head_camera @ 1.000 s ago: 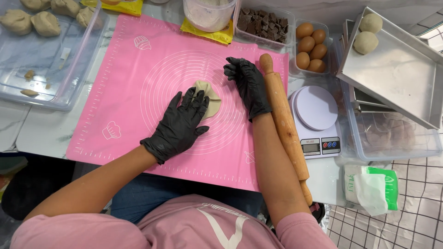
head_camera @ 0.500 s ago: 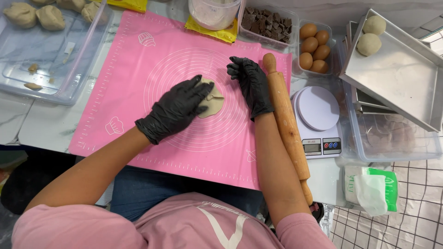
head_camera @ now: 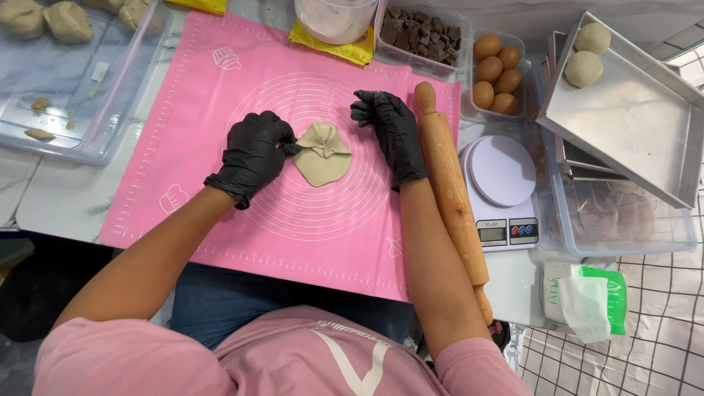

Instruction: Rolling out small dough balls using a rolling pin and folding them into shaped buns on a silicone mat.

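A flat piece of beige dough (head_camera: 323, 154) lies on the pink silicone mat (head_camera: 242, 81), its upper edges folded inward into pleats. My left hand (head_camera: 253, 150), in a black glove, pinches the dough's left edge between fingertips. My right hand (head_camera: 389, 128), also gloved in black, rests on the mat just right of the dough, fingers curled near its upper right edge. A wooden rolling pin (head_camera: 451, 191) lies along the mat's right edge beside my right forearm.
A digital kitchen scale (head_camera: 502, 183) sits right of the pin. Behind are a tub of chocolate chunks (head_camera: 418, 29), eggs (head_camera: 495, 73), a round container (head_camera: 334, 15). A metal tray (head_camera: 631, 117) holds two dough balls (head_camera: 587, 55). A clear tray (head_camera: 103, 81) at left holds dough lumps.
My left hand has pulled back off the dough to its left edge, uncovering it. The dough now shows folded, pleated upper edges. The right hand has shifted slightly away.
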